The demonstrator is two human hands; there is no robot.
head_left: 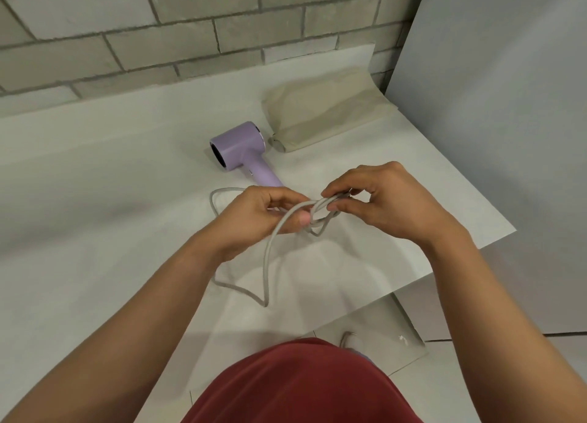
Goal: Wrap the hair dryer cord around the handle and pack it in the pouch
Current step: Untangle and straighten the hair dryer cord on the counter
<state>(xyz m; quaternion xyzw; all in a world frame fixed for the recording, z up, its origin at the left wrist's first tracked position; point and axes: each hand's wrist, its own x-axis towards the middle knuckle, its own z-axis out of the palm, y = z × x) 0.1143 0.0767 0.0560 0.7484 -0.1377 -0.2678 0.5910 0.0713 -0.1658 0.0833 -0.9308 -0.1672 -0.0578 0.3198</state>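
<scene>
Fingers (330,197) of both hands pinch cord (270,248) loops; dryer (238,149) beyond.

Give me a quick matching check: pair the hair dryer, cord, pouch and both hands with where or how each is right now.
Things:
1. hair dryer
2. cord
3. pouch
4. left hand and right hand

States:
A. lying flat by the brick wall, beyond the dryer
B. pinching a bundle of loops above the table
C. lying on its side on the table, handle toward the person
D. partly gathered, one long loop trailing on the table

Pairs: 1-C, 2-D, 3-A, 4-B
</scene>
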